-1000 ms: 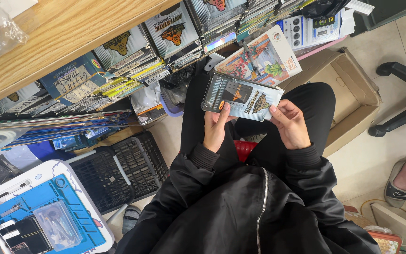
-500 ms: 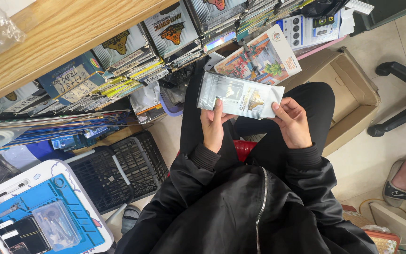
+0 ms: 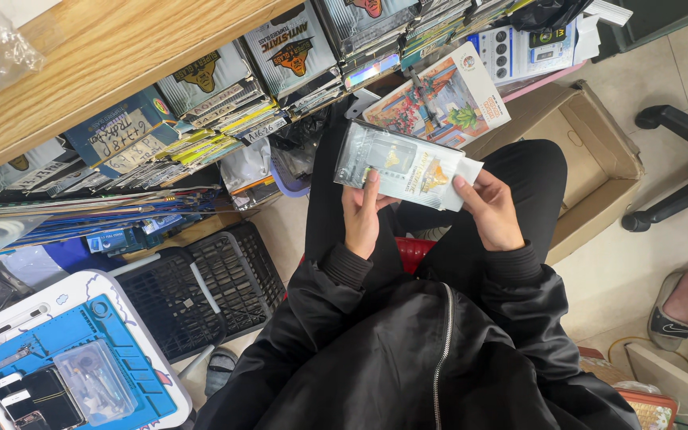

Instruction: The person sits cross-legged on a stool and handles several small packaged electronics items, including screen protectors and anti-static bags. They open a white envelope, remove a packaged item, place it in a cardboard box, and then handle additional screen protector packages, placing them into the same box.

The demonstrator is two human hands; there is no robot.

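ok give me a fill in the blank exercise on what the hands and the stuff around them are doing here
1. The flat packet is held by ____ hands, the left hand and the right hand.
2. The cardboard box stands on the person's ____ side.
3. The basket on the floor is ____ in colour.
4. The packet's face is mostly ____, with a dark edge.

Missing words: both; right; black; silver
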